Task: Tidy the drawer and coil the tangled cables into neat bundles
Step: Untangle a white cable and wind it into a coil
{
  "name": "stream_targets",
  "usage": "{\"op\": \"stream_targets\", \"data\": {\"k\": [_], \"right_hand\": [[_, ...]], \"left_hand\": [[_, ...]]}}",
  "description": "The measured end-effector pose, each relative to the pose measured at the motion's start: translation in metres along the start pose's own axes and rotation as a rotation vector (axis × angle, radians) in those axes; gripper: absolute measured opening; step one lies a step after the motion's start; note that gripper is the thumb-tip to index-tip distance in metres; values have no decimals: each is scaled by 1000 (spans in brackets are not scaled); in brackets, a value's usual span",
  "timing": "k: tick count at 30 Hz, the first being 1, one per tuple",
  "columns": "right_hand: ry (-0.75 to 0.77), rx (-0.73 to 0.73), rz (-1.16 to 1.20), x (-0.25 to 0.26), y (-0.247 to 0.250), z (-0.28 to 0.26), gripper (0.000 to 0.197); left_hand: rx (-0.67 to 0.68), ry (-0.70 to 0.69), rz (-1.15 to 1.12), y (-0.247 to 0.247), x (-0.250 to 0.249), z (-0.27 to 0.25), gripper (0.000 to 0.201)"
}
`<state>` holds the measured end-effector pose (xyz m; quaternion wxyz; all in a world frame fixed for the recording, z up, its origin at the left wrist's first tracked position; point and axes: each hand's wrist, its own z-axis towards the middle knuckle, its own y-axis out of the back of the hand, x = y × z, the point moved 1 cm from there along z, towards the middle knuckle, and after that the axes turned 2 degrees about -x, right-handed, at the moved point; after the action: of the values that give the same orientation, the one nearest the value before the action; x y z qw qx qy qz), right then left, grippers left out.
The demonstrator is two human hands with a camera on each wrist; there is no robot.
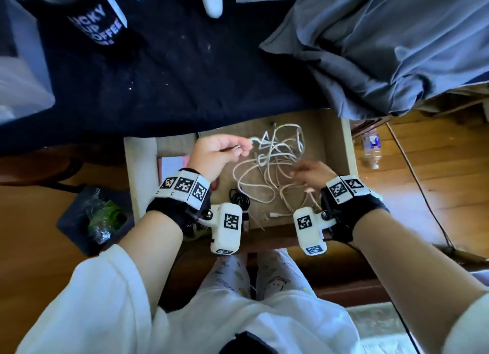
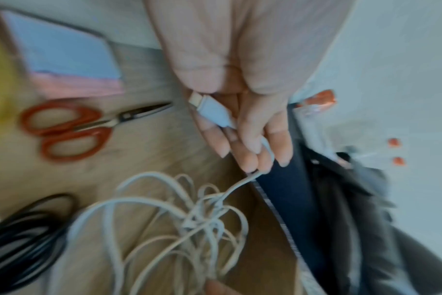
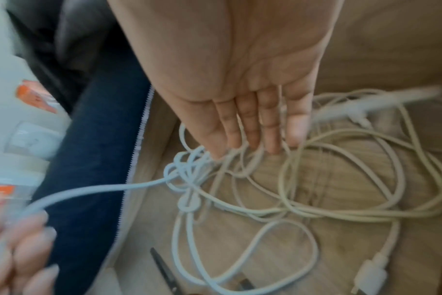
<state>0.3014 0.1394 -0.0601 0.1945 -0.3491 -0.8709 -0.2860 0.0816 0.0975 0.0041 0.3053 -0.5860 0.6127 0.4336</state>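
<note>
Open light-wood drawer (image 1: pixel 346 147), pulled out below a dark navy cloth-covered tabletop (image 1: pixel 164 84). On the drawer floor a tangle of white and cream charging cables (image 1: pixel 267 168) is spread loosely, with a tight knot (image 2: pixel 202 215) near its middle.

Left hand (image 1: pixel 214 155): a white USB plug (image 2: pixel 212 111) at one cable end is held in the curled fingers, and the lead is pinched between fingertips (image 2: pixel 250 159) where it runs out toward the knot. That lead is seen drawn fairly straight in the left wrist view.

Right hand (image 1: pixel 312 172): fingers (image 3: pixel 270 127) are extended, close together, tips laid down into the loops just beside the knot. No curl round any strand is seen; contact with the cable appears likely but blur prevents certainty.

Elsewhere in the drawer: red-handled scissors (image 2: pixel 71 129), a coiled black cable (image 1: pixel 239 199), a pale blue and pink notepad (image 1: pixel 172 166). A second white plug (image 3: pixel 371 273) lies at the near edge.

Step in hand, as judged: one end is being freed from the knot. It is best done by keeping the plug end slack rather than pulled, since tension would cinch the knot. The knot should be pinned or spread by the right fingers while the plug is fed back through the loops. Coiling should be left until one cable is fully separated. The scissors lie near the loops and are better avoided.
</note>
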Motion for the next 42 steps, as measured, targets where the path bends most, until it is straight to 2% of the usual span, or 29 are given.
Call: {"op": "stream_targets", "data": {"k": [2,4,6,8,10,12,15,18,20,23,25,26,28,30,31,32,34,36,37,38,40,42], "right_hand": [[107,-22,51,15,5,-8,37],[320,-44,78,38,12,-18,43],[454,6,54,60,15,-30,48],[476,45,-20,78,18,-40,38],[462,-23,-80,88,24,-46,16],[440,-120,-106,95,36,-52,12],[455,-238,-116,109,57,-70,16],[565,-318,-82,132,74,-90,33],[667,-356,-33,152,85,-104,37],[820,-331,113,185,95,-130,31],[896,-282,177,204,98,-146,29],[930,-258,209,212,99,-153,29],[968,-228,294,223,100,-165,25],[981,-204,411,224,103,-170,15],[983,-197,473,221,105,-169,8],[984,-206,501,216,107,-169,9],[935,-293,401,201,109,-157,38],[802,-311,213,185,104,-139,70],[733,-281,154,181,97,-134,78],[701,-255,132,177,90,-127,78],[681,-250,103,173,81,-113,61],[617,-354,-11,171,86,-111,21]], "left_hand": [[50,-85,10,0,-28,-5,26],[104,-164,-2,-3,-57,-8,25],[162,-242,10,-6,-86,-13,23],[194,-320,3,-5,-111,-19,24],[191,-359,-85,-1,-130,-24,29],[132,-381,-187,6,-141,-28,34],[-47,-359,-281,22,-143,-30,34],[-170,-275,-324,35,-134,-31,32],[-148,-174,-346,37,-129,-30,41],[40,-113,-247,26,-137,-30,50],[178,-134,-129,14,-152,-30,41],[196,-150,-86,9,-160,-30,33],[151,-203,-15,6,-174,-23,15],[113,-285,51,7,-185,-17,10],[98,-319,59,9,-189,-16,16],[85,-340,44,10,-193,-15,21],[64,-364,-26,13,-200,-15,23],[66,-359,-129,11,-206,-17,23],[79,-363,-171,7,-209,-18,23],[97,-373,-194,3,-211,-19,22],[101,-396,-196,-3,-214,-21,18],[59,-404,-201,1,-214,-19,16]]}}
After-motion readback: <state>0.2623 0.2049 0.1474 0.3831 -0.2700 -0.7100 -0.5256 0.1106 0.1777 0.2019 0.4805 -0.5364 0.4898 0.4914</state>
